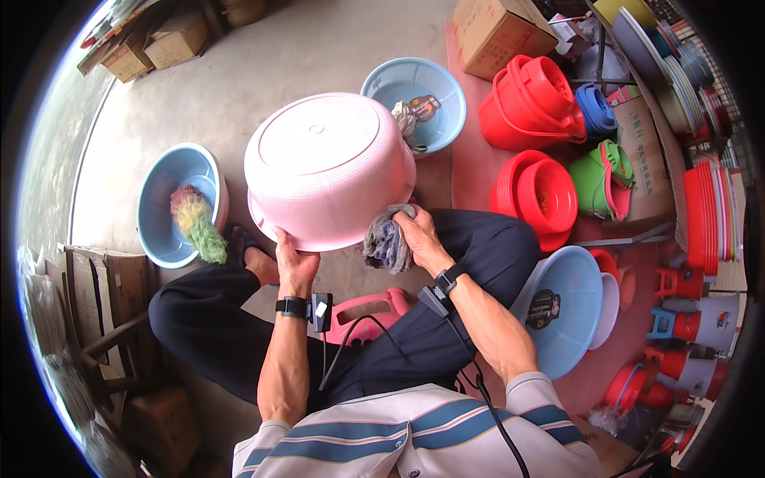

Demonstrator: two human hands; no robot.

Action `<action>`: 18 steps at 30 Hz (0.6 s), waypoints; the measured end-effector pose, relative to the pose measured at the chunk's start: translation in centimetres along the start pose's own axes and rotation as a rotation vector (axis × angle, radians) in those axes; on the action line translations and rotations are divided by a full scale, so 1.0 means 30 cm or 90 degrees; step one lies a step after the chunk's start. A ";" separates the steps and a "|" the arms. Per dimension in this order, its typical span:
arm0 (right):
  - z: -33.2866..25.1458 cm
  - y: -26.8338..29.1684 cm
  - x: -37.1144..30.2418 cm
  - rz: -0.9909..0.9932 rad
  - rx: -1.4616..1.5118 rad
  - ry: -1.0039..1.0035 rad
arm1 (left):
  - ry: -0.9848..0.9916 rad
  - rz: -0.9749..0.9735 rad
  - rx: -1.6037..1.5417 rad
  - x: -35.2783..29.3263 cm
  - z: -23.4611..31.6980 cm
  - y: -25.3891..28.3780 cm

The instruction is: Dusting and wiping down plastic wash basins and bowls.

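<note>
A pink plastic basin (331,179) is tipped up in front of me, its round base facing up and away and its textured side toward me. My left hand (293,263) grips its near rim at the lower left, fingers hidden behind it. In my right hand (422,237) is a bunched grey rag (388,241), held against or close beside the basin's lower right edge. Beyond the basin stands a light blue basin (442,84) with a pale crumpled cloth (405,121) over its rim. At the left, another blue basin (151,207) holds a red, yellow and green mesh scrubber (198,223).
Red buckets (518,103), red basins (510,187), a green bucket (598,179) and a blue bucket (596,111) stand at the right. A blue basin (570,319) leans by my right knee. Cardboard boxes (498,36) lie around. A pink stool (351,315) shows between my legs.
</note>
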State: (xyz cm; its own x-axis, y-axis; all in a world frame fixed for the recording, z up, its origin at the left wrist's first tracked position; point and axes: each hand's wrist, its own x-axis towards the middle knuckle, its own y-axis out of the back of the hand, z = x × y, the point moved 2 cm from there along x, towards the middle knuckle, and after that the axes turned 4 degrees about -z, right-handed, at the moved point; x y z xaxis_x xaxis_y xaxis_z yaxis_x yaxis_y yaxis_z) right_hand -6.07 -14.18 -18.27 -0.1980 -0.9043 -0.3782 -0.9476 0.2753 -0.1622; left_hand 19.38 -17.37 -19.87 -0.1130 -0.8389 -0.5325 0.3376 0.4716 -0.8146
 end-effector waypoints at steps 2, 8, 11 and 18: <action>0.002 -0.004 0.007 -0.012 -0.077 0.006 | 0.001 0.021 0.021 0.001 0.016 0.003; 0.007 0.055 0.065 0.032 -0.054 -0.027 | -0.010 0.029 0.042 -0.010 0.062 0.007; -0.042 0.057 0.074 0.011 -0.014 -0.090 | -0.061 0.032 0.078 -0.051 0.122 -0.005; -0.040 0.040 0.061 -0.061 0.162 -0.159 | -0.117 -0.004 0.050 -0.057 0.175 -0.050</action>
State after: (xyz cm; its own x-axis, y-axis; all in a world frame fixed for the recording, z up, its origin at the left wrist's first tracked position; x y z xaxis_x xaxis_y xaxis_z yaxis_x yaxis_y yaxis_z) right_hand -7.86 -15.89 -18.04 -0.0146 -0.8309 -0.5563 -0.8602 0.2941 -0.4166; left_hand 23.99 -18.06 -16.53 0.0541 -0.8807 -0.4707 0.4102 0.4494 -0.7936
